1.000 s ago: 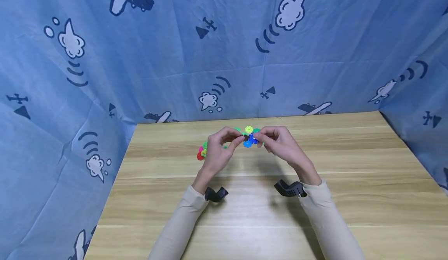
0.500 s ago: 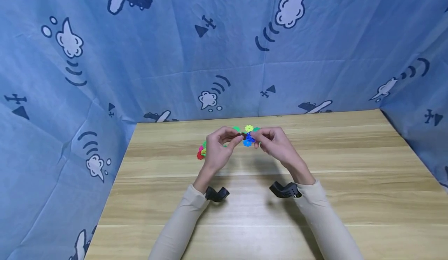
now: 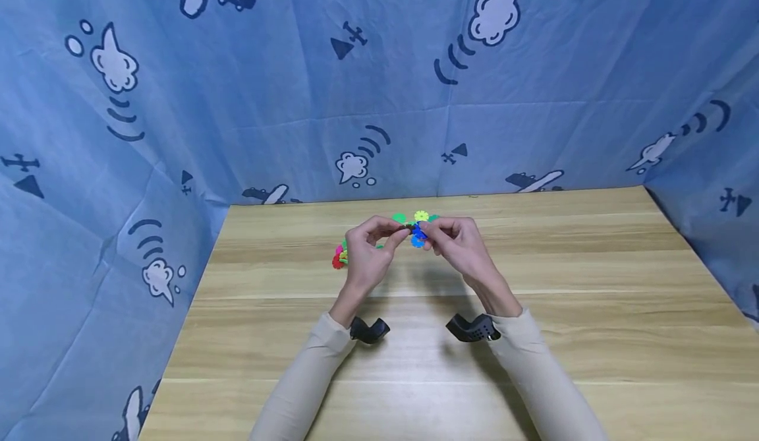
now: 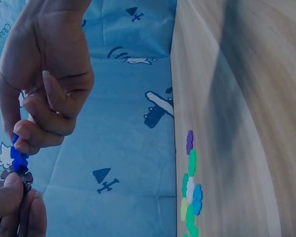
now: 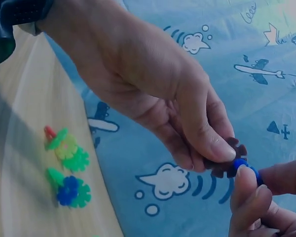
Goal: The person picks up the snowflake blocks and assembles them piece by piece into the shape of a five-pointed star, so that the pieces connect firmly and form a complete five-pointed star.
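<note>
Pinched a brown flower piece (image 5: pixel 221 169) in the fingers (image 3: pixel 396 240) of the left hand (image 3: pixel 364 253), near the middle of the frame in the head view. Pinched a dark blue flower piece (image 4: pixel 18 159) in the fingers of the right hand (image 3: pixel 461 250), just right of the brown one. Had both sets of fingers narrow, with tips close around small bits of rim. Held the two pieces edge to edge, touching, up off the worktop (image 3: pixel 593 263). Could not tell about the notches, joined or only pressed together. Gripped by the outer rims, probably to leave the facing notches uncovered. Held up high, maybe, for space to turn both wrists.

Saw a red flower piece (image 3: pixel 338 262) among other bright ones on the worktop, peeking out left of the left hand. Saw a yellow flower piece (image 3: pixel 421 216) and a light blue flower piece (image 3: pixel 418 242) beyond the fingers, on the worktop's far side. Maybe set there to be out of the way but easy to reach.

Had the blue cloth (image 3: pixel 379 91) right behind the back edge, with little room toward the top of the frame. Had lots more room toward the right and the bottom.
</note>
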`<state>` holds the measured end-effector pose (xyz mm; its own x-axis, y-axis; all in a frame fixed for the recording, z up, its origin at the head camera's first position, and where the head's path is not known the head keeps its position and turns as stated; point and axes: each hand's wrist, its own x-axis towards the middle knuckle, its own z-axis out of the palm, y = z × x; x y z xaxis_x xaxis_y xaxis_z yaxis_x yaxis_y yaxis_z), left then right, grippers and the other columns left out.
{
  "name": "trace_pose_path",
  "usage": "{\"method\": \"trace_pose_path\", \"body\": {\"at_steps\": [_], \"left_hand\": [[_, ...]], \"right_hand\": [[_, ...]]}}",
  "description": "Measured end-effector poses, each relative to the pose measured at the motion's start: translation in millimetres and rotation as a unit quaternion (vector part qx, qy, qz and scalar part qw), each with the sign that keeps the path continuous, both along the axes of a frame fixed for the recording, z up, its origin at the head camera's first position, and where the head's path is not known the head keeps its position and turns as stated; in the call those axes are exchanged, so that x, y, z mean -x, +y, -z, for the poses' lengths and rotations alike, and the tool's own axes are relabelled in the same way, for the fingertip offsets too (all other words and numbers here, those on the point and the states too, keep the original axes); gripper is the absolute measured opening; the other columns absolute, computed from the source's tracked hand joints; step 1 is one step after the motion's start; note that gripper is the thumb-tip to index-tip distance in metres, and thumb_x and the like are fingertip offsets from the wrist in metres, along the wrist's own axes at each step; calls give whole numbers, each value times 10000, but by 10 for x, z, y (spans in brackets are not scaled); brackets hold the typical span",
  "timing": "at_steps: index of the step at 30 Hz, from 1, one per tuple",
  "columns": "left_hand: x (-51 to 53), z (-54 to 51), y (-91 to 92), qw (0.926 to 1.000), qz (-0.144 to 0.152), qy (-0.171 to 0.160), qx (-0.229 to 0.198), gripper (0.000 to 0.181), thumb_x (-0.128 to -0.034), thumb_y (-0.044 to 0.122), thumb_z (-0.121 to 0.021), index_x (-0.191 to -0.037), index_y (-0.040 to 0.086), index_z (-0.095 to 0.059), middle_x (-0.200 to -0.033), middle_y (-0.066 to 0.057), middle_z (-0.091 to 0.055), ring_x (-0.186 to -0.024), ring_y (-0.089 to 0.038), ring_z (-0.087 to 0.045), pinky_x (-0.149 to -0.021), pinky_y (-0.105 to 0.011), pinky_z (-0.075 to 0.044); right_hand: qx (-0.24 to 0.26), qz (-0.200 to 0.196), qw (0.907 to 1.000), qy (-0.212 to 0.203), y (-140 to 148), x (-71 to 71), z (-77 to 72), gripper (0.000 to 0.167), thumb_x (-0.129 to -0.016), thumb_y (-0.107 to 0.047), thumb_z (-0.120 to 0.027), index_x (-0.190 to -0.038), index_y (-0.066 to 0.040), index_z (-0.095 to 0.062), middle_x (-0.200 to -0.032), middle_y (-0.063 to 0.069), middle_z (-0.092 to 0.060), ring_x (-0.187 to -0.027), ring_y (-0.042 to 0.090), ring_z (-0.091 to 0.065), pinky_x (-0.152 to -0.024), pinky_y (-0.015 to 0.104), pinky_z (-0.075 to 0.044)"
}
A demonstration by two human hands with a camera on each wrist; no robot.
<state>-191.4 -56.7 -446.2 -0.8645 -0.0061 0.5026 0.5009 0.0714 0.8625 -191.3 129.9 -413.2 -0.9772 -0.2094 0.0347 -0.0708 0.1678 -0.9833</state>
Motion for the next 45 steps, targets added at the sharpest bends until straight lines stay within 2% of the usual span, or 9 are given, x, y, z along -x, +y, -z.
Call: {"method": "trace_pose_path", "body": {"at_steps": [6, 11, 17, 23, 28, 33, 37, 40, 45], "left_hand": [[-7, 5, -10, 10000, -41, 37, -35, 109, -883, 32, -819, -924, -39, -748, -894, -205, -758, -826, -146, -740, -822, -299, -640], [3, -5, -29, 9999, 69, 55, 99, 109, -868, 20, -829, -923, -35, -753, -887, -201, -766, -819, -143, -744, -818, -293, -640], [22, -18, -54, 9993, 258, 93, 271, 112, -858, 29, -838, -913, -32, -762, -889, -198, -783, -820, -243, -766, -816, -294, -641], [27, -44, -84, 9977, 425, 267, 466, 83, -862, 3, -827, -909, -29, -768, -878, -181, -789, -809, -263, -774, -821, -298, -643], [19, -66, -84, 9958, 349, 572, 620, 95, -871, 31, -828, -927, -23, -774, -886, -171, -793, -813, -255, -782, -813, -311, -649], [13, -72, -78, 9940, 382, 587, 841, 107, -896, 82, -815, -970, 15, -775, -920, -140, -798, -838, -235, -786, -824, -295, -645], [23, -61, -92, 9923, 371, 538, 1054, 102, -904, 136, -820, -963, 59, -789, -908, -100, -803, -813, -211, -775, -793, -301, -640], [45, -59, -121, 9934, 302, 372, 1041, 110, -906, 160, -824, -955, 70, -789, -912, -94, -803, -791, -209, -759, -764, -320, -636], [80, -49, -185, 9961, 130, -35, 876, 117, -897, 138, -832, -971, 65, -779, -944, -111, -797, -807, -173, -733, -745, -287, -621]], "right_hand": [[22, -24, 10000, 15, -26, -2, 4, 342, -1042, -198, -642, -999, 135, -708, -662, -44, -665, -627, 62, -577, -607, 206, -501], [-28, -175, 9998, 33, 9, 3, 2, 309, -1045, -178, -637, -960, 107, -719, -679, -2, -674, -628, 105, -568, -608, 208, -490], [-57, -319, 9995, -9, 48, 15, 7, 289, -1049, -176, -628, -929, 65, -732, -674, -35, -668, -633, 110, -575, -606, 219, -507], [-111, -563, 9983, -46, 65, 18, -3, 318, -1059, -178, -613, -967, 106, -721, -700, -8, -672, -646, 104, -589, -617, 228, -524], [-185, -590, 9981, -8, 81, -4, -64, 309, -1064, -218, -614, -964, 46, -741, -722, 32, -684, -645, 122, -588, -620, 242, -532], [-480, -588, 9971, -9, 121, -2, -93, 298, -1069, -261, -610, -973, -7, -732, -781, 84, -685, -650, 142, -571, -619, 252, -504], [-786, -490, 9957, 58, 158, 29, -76, 332, -1066, -320, -613, -980, -22, -730, -820, 62, -680, -648, 152, -570, -565, 257, -444], [-1035, -283, 9937, 315, 209, 81, -40, 376, -1070, -376, -596, -994, -40, -746, -839, 43, -693, -638, 156, -587, -536, 271, -427], [-1706, 317, 9818, 774, 365, 198, 115, 363, -1068, -360, -602, -1022, -40, -768, -873, 115, -750, -630, 201, -656, -588, 258, -522]]}}
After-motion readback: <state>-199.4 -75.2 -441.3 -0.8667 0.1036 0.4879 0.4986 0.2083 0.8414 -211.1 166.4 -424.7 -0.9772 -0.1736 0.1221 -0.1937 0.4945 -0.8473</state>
